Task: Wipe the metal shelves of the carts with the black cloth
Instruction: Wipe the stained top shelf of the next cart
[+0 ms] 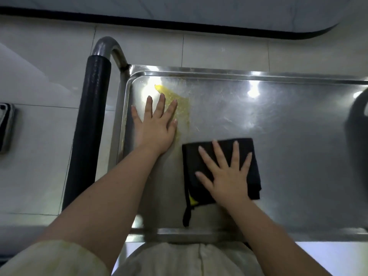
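Currently the right hand [229, 172] lies flat on the folded black cloth [223, 168], fingers [218, 151] spread wide and gripping nothing, so that palm pressure is distributed across the whole pad. The cloth rests on the top metal shelf [288, 148] of the cart, nearer the front rim than the back, with a yellow tag or inner layer showing at its near left corner and a strap hanging toward the rim.

The left hand [155, 128] is also open, fingers splayed and pressed flat on the shelf beside the black-padded cart handle [89, 124]; this placement probably braces the cart against rolling during the stroke (wheels are not visible, so that remains a judgement). Its fingertips overlap a yellow smear [179, 104] that runs from the far left corner down along the hand's right edge.

The cloth sits just right of that smear without covering it. The residue is therefore not yet removed, and the next stroke should likely travel left and away, after the left hand clears the stain.
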